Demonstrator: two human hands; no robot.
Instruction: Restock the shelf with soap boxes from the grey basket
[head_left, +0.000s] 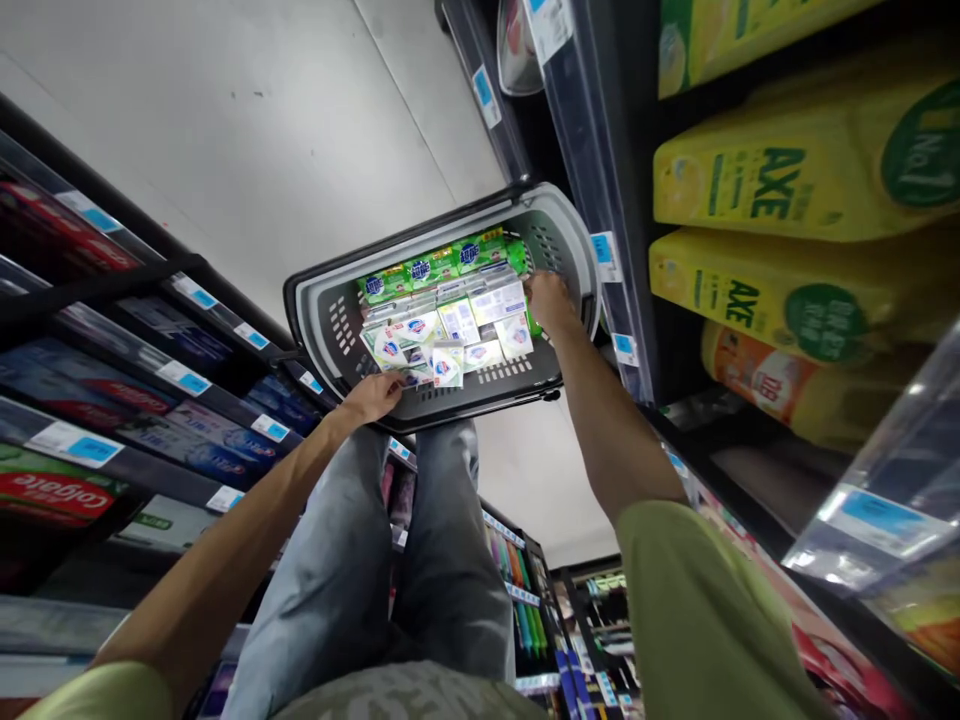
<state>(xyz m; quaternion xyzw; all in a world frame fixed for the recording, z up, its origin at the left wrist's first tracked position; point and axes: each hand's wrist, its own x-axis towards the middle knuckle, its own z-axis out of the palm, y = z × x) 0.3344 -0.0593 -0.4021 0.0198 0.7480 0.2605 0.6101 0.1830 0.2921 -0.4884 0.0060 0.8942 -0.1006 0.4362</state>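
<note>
A grey shopping basket (330,330) stands on the pale floor between two shelf rows, filled with white soap packs (457,325) and a row of green packs (431,268). My left hand (371,395) reaches over the basket's near rim, fingers curled together at the edge of the white packs; what they hold is hidden. My right hand (550,300) is inside the basket at its right end, fingers closed on a green pack (533,322) against the wall. My legs in grey trousers (420,560) stand just behind the basket.
Shelves with yellow AXE boxes (780,185) and an orange pack (780,385) line the right side. Toothpaste boxes (52,495) and blue price tags (186,380) fill the left shelves. Toothbrushes (521,600) hang further down the aisle. Bare floor (247,120) lies beyond the basket.
</note>
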